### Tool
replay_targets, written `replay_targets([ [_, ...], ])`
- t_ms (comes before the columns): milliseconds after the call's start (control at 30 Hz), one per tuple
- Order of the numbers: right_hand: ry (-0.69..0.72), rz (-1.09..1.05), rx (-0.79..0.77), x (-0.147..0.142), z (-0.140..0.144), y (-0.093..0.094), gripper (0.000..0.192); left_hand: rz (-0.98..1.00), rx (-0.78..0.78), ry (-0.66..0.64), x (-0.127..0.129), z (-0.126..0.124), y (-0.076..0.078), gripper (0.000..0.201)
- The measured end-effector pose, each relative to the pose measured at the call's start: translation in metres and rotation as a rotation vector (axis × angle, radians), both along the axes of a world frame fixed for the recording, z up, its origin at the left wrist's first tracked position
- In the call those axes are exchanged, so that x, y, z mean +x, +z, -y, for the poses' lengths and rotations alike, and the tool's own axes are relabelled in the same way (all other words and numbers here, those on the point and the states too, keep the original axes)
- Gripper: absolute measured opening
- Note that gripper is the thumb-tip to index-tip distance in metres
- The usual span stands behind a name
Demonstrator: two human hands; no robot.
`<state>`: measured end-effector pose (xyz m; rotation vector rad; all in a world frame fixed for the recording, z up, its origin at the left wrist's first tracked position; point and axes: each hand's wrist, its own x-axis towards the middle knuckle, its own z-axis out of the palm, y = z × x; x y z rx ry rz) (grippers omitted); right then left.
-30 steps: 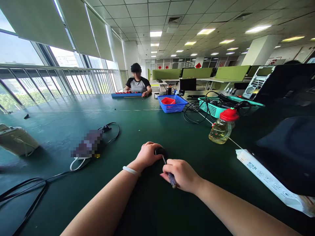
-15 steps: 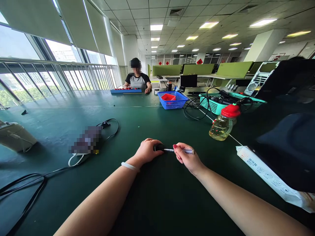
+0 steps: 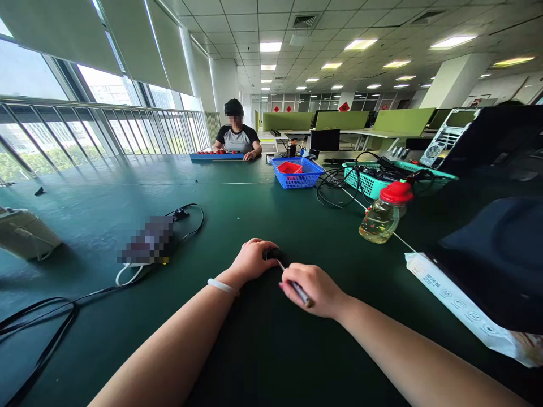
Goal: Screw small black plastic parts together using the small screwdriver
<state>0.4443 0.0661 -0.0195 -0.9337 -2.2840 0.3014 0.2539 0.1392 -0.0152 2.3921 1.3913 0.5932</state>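
My left hand (image 3: 253, 260), with a white band on the wrist, rests on the dark green table (image 3: 237, 350). Its fingers close around a small black rounded object (image 3: 274, 254), shaped like a computer mouse and partly hidden by the hand. In my right hand (image 3: 311, 289) is a screwdriver (image 3: 302, 295), gripped by its handle. The thin metal shaft points up and left, and its tip meets the near right side of the black object. Whether the tip sits in a screw cannot be made out.
Left lie a blurred-out dark device (image 3: 148, 240) and black cables (image 3: 63, 305). Ahead is a blue basket (image 3: 299, 180); right of it a teal basket (image 3: 369, 186), a red-lidded bottle (image 3: 379, 217) and a white packet (image 3: 458, 305). Another person (image 3: 236, 135) sits across the table behind a blue tray (image 3: 217, 156).
My right hand has moved left and closer to me. The screwdriver has swung from nearly level to slanting, its handle end now lower and toward me. My left hand keeps its place.
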Motion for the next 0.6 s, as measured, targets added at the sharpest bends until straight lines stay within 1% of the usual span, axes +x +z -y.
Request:
replay_targets([
  [67,-0.007,0.171,0.068,-0.0038,0.0031,-0.0017,0.014,0.007,-0.002,0.002,-0.0001,0.0002,-0.0008,0.034],
  [100,-0.013,0.226,0.090,-0.0048,0.0037,-0.0026,0.014,0.010,-0.001,-0.002,-0.0002,0.0002,-0.0011,0.034],
  [200,-0.011,0.299,0.125,-0.0045,0.0032,-0.0032,0.016,0.019,-0.003,-0.009,-0.0004,0.0001,-0.0017,0.034],
  [333,-0.051,0.287,0.143,-0.0027,0.0029,0.0007,0.018,0.027,-0.022,0.012,-0.0006,0.0002,-0.0011,0.035],
  [500,-0.078,0.195,0.177,-0.0031,0.0025,0.0039,0.017,0.036,-0.024,0.023,-0.0001,0.0004,-0.0014,0.035],
  [600,-0.112,0.133,0.209,-0.0017,0.0013,0.0042,0.022,0.040,-0.027,0.026,0.0004,0.0002,-0.0023,0.036],
])
